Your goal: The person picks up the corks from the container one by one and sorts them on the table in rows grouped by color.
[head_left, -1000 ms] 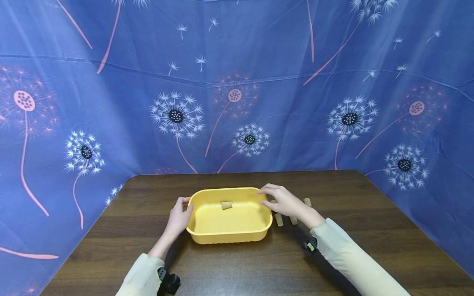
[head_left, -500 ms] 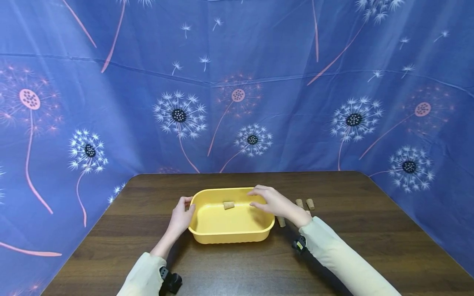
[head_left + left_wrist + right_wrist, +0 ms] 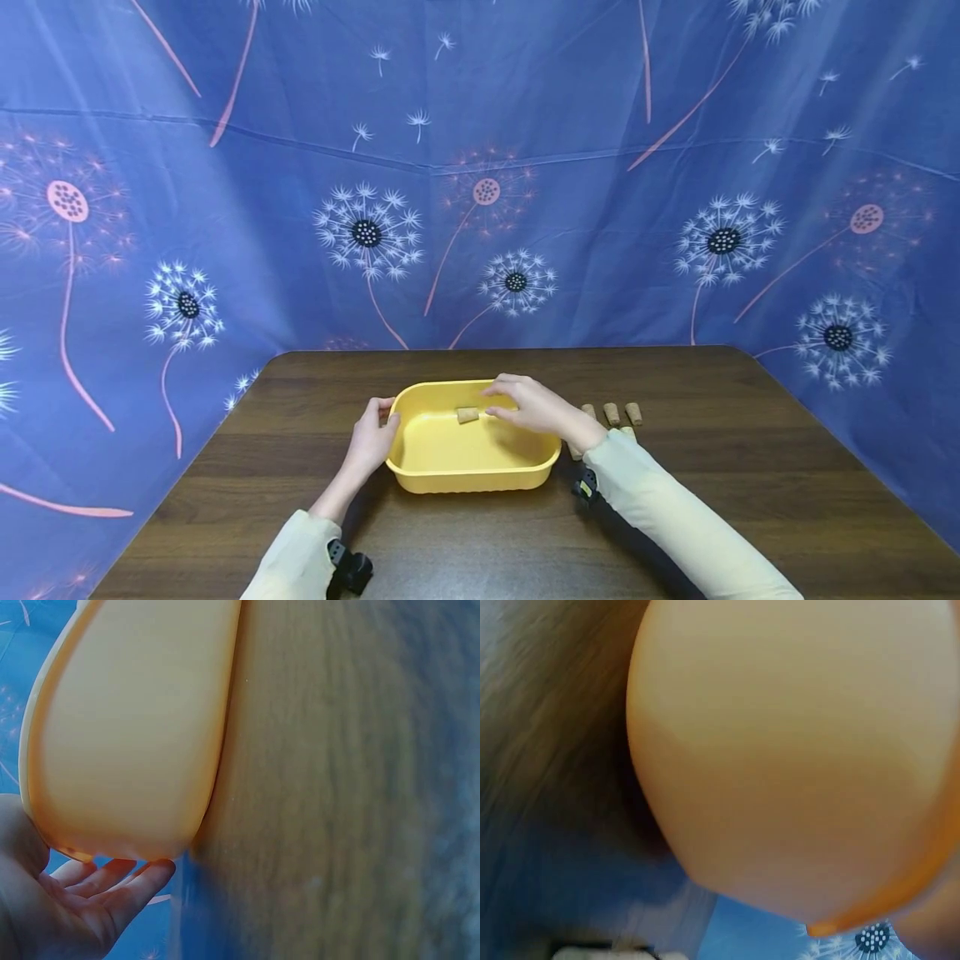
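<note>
A yellow plastic tub (image 3: 474, 482) sits on the wooden table with one cork (image 3: 467, 414) lying inside near its back wall. At the tub's left end my left hand (image 3: 369, 439) holds the rim, thumb on the near side and fingers around the outside. In the left wrist view those fingers (image 3: 135, 889) touch the outer end wall. My right hand (image 3: 531, 407) reaches over the tub's back right part, thumb and fingers apart and pointing toward the cork, nothing visible between them. The right wrist view shows mostly the blurred tub wall (image 3: 780, 750).
Several more corks (image 3: 611, 414) lie on the table (image 3: 720, 483) right of the tub, partly behind my right forearm. A blue cloth with dandelion prints (image 3: 450, 100) hangs behind the table's far edge.
My right hand has moved left from the tub's right rim to over its inside, toward the cork. More corks show behind it. The left hand stays at the left end.
</note>
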The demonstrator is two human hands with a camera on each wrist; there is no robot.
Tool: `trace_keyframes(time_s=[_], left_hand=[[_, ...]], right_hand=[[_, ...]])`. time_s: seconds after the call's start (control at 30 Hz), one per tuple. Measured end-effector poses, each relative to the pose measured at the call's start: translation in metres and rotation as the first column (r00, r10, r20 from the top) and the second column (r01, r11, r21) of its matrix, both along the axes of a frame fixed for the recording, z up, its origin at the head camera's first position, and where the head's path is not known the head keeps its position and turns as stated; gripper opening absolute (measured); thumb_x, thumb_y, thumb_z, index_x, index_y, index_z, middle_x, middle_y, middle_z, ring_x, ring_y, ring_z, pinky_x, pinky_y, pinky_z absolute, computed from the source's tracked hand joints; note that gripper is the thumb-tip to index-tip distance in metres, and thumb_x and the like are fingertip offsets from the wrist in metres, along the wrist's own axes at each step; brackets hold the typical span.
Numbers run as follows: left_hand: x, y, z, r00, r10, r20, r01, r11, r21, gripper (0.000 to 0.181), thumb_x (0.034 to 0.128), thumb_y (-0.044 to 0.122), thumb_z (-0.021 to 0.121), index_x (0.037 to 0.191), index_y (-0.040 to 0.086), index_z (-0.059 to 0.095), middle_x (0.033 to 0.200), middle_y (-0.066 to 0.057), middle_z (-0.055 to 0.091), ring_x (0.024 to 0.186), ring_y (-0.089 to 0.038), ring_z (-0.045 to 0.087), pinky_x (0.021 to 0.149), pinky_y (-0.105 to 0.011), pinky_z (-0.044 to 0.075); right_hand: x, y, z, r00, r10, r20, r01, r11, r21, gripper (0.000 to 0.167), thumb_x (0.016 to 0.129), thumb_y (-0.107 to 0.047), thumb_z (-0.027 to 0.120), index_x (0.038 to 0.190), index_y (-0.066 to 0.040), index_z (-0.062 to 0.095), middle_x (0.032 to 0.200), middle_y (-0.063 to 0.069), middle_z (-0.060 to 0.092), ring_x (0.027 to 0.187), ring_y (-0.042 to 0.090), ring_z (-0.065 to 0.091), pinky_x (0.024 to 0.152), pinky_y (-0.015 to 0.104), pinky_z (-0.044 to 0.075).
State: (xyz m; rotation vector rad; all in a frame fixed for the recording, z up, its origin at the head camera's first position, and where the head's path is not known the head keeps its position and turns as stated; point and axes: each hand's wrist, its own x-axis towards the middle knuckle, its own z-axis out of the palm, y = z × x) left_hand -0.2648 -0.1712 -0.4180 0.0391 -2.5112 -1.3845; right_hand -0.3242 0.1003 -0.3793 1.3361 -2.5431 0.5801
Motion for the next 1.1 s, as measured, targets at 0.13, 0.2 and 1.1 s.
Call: trace_keyframes(time_s=[0.13, 0.2, 1.1], left_hand=[[0.0, 0.0, 0.0, 1.0, 0.003, -0.006, -0.003, 1.0, 0.0, 0.029, 0.094, 0.006, 0.048, 0.12, -0.006, 0.049, 0.114, -0.027, 0.059, 0.099, -0.036, 0.059, 0.082, -0.044, 0.051], [0.0, 0.0, 0.0, 1.0, 0.002, -0.01, -0.002, 1.0, 0.0, 0.029, 0.0939, 0.006, 0.049, 0.12, -0.006, 0.049, 0.114, -0.027, 0.059, 0.102, -0.036, 0.058, 0.084, -0.044, 0.051], [-0.001, 0.001, 0.0, 1.0, 0.003, -0.001, -0.003, 1.0, 0.006, 0.029, 0.0937, 0.004, 0.049, 0.12, -0.007, 0.049, 0.115, -0.028, 0.059, 0.102, -0.037, 0.058, 0.084, -0.045, 0.052]], right_hand=[[0.0, -0.009, -0.003, 1.0, -0.002, 0.003, 0.002, 1.0, 0.016, 0.029, 0.09, -0.02, 0.062, 0.113, -0.003, 0.065, 0.107, 0.008, 0.065, 0.101, 0.021, 0.062, 0.09, 0.036, 0.049], [-0.001, -0.013, -0.004, 1.0, -0.011, -0.002, 0.011, 1.0, 0.028, 0.028, 0.091, -0.021, 0.062, 0.113, -0.004, 0.065, 0.108, 0.007, 0.065, 0.102, 0.02, 0.062, 0.091, 0.035, 0.049], [-0.004, -0.026, -0.027, 0.993, -0.007, 0.114, 0.0, 0.998, 0.064, 0.025, 0.091, -0.019, 0.06, 0.112, -0.006, 0.065, 0.107, 0.005, 0.064, 0.094, 0.018, 0.062, 0.084, 0.031, 0.051]])
